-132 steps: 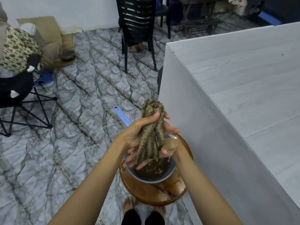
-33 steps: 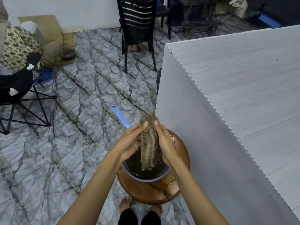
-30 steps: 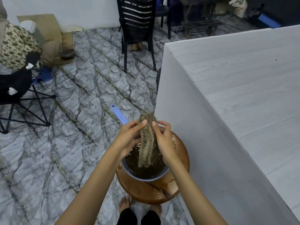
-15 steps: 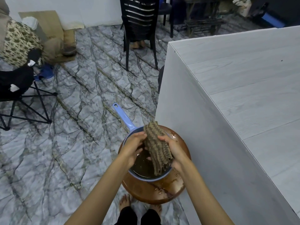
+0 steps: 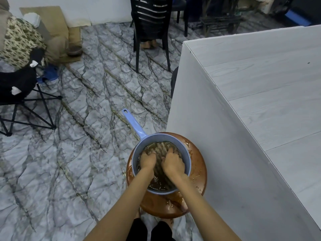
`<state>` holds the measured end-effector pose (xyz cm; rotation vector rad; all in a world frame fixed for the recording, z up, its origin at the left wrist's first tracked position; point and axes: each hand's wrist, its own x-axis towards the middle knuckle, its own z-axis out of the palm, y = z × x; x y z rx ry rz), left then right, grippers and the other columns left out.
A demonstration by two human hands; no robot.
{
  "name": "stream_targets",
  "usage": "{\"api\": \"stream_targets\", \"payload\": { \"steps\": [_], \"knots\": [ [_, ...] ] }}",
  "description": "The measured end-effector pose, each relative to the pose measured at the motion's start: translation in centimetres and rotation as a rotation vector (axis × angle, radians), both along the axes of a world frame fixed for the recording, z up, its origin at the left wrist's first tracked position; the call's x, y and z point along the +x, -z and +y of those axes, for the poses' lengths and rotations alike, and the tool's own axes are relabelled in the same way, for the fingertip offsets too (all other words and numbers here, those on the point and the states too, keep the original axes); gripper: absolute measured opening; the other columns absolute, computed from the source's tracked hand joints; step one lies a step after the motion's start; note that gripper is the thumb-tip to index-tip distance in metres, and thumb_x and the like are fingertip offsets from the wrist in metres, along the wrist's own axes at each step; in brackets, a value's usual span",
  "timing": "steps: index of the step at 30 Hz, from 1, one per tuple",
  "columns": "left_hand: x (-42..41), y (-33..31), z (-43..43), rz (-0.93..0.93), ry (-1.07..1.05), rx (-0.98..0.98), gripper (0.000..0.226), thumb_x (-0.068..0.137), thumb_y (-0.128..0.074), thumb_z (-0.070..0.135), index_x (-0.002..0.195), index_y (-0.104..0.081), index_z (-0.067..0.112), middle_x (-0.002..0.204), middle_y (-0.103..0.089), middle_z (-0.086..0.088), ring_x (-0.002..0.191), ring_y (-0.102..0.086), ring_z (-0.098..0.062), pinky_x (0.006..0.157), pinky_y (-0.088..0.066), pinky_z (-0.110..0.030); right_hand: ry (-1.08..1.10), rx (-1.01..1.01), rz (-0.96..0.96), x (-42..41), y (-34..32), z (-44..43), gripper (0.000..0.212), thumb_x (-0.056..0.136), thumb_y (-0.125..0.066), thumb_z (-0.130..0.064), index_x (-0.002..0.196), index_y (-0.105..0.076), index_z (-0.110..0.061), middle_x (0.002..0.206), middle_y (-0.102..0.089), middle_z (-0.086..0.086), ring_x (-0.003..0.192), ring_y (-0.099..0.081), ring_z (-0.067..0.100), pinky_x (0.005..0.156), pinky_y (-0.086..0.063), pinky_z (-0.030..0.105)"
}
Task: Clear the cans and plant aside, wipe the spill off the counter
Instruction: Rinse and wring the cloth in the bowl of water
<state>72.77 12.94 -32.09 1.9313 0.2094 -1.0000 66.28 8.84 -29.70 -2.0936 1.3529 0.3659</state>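
A striped brown cloth (image 5: 163, 146) lies sunk in murky water inside a light blue dipper (image 5: 189, 161) with a long handle. The dipper stands on a wet round brown stool (image 5: 199, 173) beside the white counter (image 5: 260, 94). My left hand (image 5: 147, 160) and my right hand (image 5: 172, 162) are side by side in the water. Both have their fingers curled down into the cloth. No cans, plant or spill are in view on the visible part of the counter.
A black plastic chair (image 5: 151, 23) stands on the marble floor behind the counter's corner. A black folding chair (image 5: 22, 94) with bags is at the left. My feet (image 5: 156, 228) show under the stool.
Both hands have gone from holding the cloth up above the dipper to pushing it down into the water.
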Motion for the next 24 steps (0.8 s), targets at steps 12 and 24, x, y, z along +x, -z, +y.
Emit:
{"api": "stream_targets", "payload": {
  "steps": [12, 24],
  "knots": [
    [0.1, 0.9, 0.3, -0.338, 0.488, 0.340, 0.054, 0.099, -0.028, 0.038, 0.107, -0.063, -0.002, 0.113, -0.065, -0.021, 0.104, -0.059, -0.036, 0.086, -0.047, -0.038, 0.272, 0.237, -0.346, -0.8, -1.5, -1.1, 0.030, 0.096, -0.046, -0.027, 0.110, -0.061, -0.006, 0.106, -0.066, 0.013, 0.092, -0.060, 0.023, 0.082, -0.046, 0.030],
    [0.8, 1.5, -0.4, 0.091, 0.076, 0.026, 0.048, 0.095, -0.042, 0.038, 0.111, -0.061, -0.003, 0.113, -0.063, -0.017, 0.110, -0.055, -0.033, 0.094, -0.043, -0.033, 0.352, 0.198, -0.627, -1.5, -3.4, -0.8, 0.044, 0.092, -0.049, -0.040, 0.067, -0.055, -0.005, 0.063, -0.045, 0.010, 0.054, -0.037, 0.013, 0.048, -0.030, 0.017]
  ]
}}
